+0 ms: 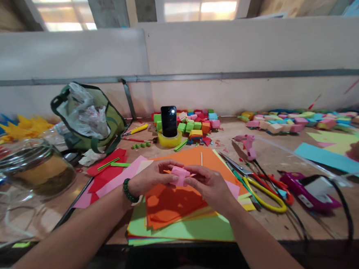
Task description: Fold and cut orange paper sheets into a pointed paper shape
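Between my two hands is a small pink folded paper box (179,176), held over a stack of coloured paper. The fingers and thumb of my left hand (156,177) pinch its left side; a green bead bracelet circles that wrist. On the other side, my right hand (208,185) pinches the box's right edge. Beneath lie orange sheets (174,208) on top of light green sheets (191,229). Pink and red paper pieces (107,176) spread out to the left of my hands.
Scissors with yellow handles (265,196), a pink glue gun (250,147) and a purple power strip (307,192) lie at right. A phone (168,121) stands on a tape roll (169,139) before several paper boxes (198,125). At left are a glass jar (38,169) and a green bag (115,124).
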Demonstrator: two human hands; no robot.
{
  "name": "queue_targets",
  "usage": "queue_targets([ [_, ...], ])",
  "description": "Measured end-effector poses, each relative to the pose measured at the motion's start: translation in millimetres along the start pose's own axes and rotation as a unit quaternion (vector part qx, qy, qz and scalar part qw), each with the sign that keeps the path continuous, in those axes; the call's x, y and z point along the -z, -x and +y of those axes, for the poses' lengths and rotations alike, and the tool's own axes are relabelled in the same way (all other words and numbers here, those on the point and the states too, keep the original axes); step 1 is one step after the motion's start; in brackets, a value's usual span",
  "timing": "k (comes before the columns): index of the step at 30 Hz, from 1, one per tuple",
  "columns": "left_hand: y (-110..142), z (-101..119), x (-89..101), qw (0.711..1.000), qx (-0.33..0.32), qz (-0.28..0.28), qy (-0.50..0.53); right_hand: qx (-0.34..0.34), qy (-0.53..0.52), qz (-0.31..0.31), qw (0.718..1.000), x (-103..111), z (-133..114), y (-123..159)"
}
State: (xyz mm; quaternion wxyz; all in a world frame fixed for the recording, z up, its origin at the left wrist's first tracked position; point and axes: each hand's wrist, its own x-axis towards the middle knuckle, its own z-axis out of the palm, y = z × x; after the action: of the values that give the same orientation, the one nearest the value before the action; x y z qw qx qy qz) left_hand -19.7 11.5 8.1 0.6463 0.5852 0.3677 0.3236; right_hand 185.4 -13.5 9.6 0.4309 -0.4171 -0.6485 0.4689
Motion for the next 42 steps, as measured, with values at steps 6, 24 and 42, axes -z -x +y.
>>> queue_targets([
  [6, -2.1, 1.2, 3.6, 0.999, 0.033, 0.01, 0.021, -0.018, 0.013, -0.016, 1.0, 3.4, 3.8, 0.3],
  [24, -6.4, -3.5, 2.7, 0.985, -0.147, -0.01, -0.088, 0.052, 0.06, -0.036, 0.996, 1.1, 9.6, -2.9],
  [42, -8.4, -6.9, 5.2, 0.983, -0.072, 0.023, -0.169, 0.065, 0.062, 0.004, 0.996, -5.1, 22.3, -11.4],
])
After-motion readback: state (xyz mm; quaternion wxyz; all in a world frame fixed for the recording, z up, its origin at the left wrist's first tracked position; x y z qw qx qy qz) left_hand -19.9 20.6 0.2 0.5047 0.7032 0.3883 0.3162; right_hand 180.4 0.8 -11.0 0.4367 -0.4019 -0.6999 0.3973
